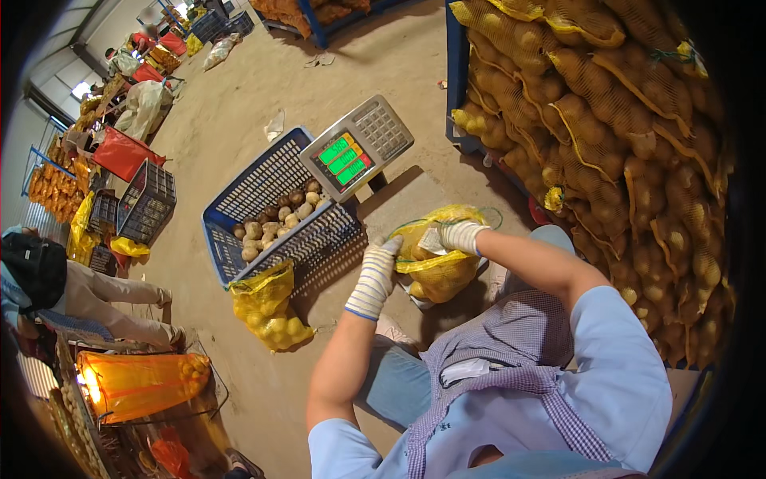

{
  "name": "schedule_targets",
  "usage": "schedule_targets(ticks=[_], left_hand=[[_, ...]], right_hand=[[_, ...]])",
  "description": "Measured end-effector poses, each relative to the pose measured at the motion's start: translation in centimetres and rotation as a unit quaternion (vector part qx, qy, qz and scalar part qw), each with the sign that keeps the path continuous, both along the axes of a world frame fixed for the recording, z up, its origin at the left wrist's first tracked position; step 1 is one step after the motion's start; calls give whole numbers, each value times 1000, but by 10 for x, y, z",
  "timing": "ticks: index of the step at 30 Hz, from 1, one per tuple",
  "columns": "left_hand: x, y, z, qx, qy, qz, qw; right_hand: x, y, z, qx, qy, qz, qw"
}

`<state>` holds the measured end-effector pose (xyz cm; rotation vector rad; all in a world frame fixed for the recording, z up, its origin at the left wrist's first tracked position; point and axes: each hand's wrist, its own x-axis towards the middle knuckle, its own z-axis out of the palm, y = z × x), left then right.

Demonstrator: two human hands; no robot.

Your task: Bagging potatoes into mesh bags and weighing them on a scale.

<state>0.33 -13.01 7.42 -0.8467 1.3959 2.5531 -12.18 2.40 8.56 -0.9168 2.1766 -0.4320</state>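
Observation:
A yellow mesh bag of potatoes (pixel 440 276) stands on a scale in front of me, its mouth spread. My left hand (pixel 380 269), in a striped knit glove, grips the left edge of the bag's mouth. My right hand (pixel 462 236), gloved alike, is at the opposite side of the opening beside a white paper tag (pixel 432 240); its fingers are partly hidden by the mesh. Green cord runs along the bag's rim. Beyond the bag, the scale's display unit (pixel 357 148) shows lit green readouts.
A blue plastic crate (pixel 257 194) with loose potatoes is at the left, another yellow mesh bag (pixel 272 308) against its near corner. Stacked mesh sacks of potatoes (pixel 598 161) rise at the right. A person (pixel 90 284) stands at far left near an orange mesh sack (pixel 143 383).

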Motion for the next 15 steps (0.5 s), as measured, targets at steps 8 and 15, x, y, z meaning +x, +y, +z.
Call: schedule_targets(ticks=[8,15], left_hand=[[-4,11,6,16,2,22,1000],[3,-7,6,-58,32,22,998]], right_hand=[[6,-10,-58,-15,196,163,967],[-8,9,24,-67,-4,241,968]])
